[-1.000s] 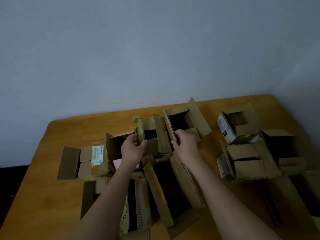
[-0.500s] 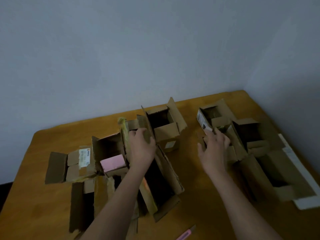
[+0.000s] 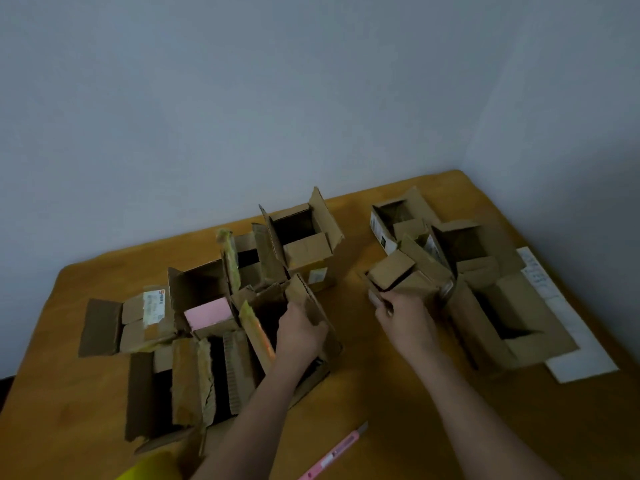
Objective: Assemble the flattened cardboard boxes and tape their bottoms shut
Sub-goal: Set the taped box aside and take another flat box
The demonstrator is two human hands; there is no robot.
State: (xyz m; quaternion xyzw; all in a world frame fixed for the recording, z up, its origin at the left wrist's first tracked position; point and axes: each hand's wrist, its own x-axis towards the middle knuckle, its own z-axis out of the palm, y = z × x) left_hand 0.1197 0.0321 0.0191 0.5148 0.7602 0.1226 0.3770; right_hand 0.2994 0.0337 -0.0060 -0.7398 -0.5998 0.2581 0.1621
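Several opened cardboard boxes stand in two groups on a wooden table (image 3: pixel 381 403). My left hand (image 3: pixel 299 332) grips the right wall of a tall box (image 3: pixel 311 303) in the middle of the left group, fingers curled over its rim. My right hand (image 3: pixel 403 315) holds the near lower corner of a small box (image 3: pixel 398 275) at the front of the right group. A box with a pink flap (image 3: pixel 207 311) sits just left of my left hand.
A pink utility knife (image 3: pixel 334 455) lies on the table near the front edge between my arms. White paper (image 3: pixel 568 327) lies under the right boxes by the side wall. A larger open box (image 3: pixel 502 320) stands right of my right hand. A yellow object (image 3: pixel 152 467) shows at the bottom.
My right hand left the middle box and moved right to the small box in the right group. My left hand shifted from a rear flap to the tall box's right wall. The view panned right.
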